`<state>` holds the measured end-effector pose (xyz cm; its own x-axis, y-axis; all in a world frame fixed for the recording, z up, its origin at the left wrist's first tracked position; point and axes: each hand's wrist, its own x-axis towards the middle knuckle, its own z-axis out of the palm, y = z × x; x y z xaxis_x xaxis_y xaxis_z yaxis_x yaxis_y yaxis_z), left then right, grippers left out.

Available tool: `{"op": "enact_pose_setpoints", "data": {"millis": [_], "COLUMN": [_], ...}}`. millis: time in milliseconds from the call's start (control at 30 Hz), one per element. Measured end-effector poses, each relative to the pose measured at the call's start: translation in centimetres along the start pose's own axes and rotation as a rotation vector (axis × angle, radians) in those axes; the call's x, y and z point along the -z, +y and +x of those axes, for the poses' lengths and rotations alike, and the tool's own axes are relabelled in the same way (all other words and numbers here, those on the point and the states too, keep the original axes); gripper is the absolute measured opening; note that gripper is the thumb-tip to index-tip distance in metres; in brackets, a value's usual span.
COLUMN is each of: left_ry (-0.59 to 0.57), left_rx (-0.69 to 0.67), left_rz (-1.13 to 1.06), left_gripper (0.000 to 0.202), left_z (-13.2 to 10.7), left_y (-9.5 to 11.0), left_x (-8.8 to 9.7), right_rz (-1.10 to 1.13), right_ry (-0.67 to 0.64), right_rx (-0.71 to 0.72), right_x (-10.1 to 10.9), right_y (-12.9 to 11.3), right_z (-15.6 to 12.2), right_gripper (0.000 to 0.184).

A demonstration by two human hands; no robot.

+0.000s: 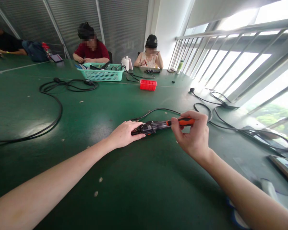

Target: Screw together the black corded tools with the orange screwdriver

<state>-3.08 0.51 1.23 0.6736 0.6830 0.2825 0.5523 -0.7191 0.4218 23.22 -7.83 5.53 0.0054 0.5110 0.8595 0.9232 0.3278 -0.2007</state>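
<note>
A long, narrow black corded device [148, 127], possibly a hair straightener, lies on the green table in front of me. My left hand [127, 133] grips its left end, thumb on the near side and fingers on the far side. In my right hand [194, 134] is a screwdriver [186, 121] with an orange and black handle, held nearly level over the device's right end. Its shaft points left along the device; my fingers and the dark body hide exactly where the tip rests. A black cord [158, 109] arcs behind the device toward the right.
A red bin [148, 85] and a mint-green basket [103, 75] of black parts stand farther back. Cables [60, 105] lie left, more [220, 103] at right. A tablet-like device [285, 169] sits by the right edge near a metal railing [230, 41]. Several people sit across the table.
</note>
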Motion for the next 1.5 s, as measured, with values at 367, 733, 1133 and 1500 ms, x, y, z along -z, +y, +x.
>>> {"op": "enact_pose_setpoints", "data": {"millis": [367,733,1133,1500], "left_ry": [0.047,0.027,0.017,0.011], "left_rx": [-0.017,-0.007,-0.006,0.011], "left_rz": [-0.044,0.001,0.017,0.031], "left_gripper": [0.049,0.048,0.055,0.054], "left_z": [-0.2,-0.3,-0.3,-0.3], "left_y": [0.2,0.6,0.4,0.5], "left_x": [0.0,0.2,0.2,0.3], "right_rz": [0.117,0.222,0.234,0.172], "right_ry": [-0.107,-0.132,-0.130,-0.077], "right_rx": [0.053,0.276,0.406,0.445], "right_x": [-0.5,1.0,-0.4,-0.1], "right_y": [0.0,-1.5,-2.4,-2.6], "right_z": [-0.1,0.2,-1.1,-0.8], "right_gripper": [0.030,0.017,0.026,0.033]}}
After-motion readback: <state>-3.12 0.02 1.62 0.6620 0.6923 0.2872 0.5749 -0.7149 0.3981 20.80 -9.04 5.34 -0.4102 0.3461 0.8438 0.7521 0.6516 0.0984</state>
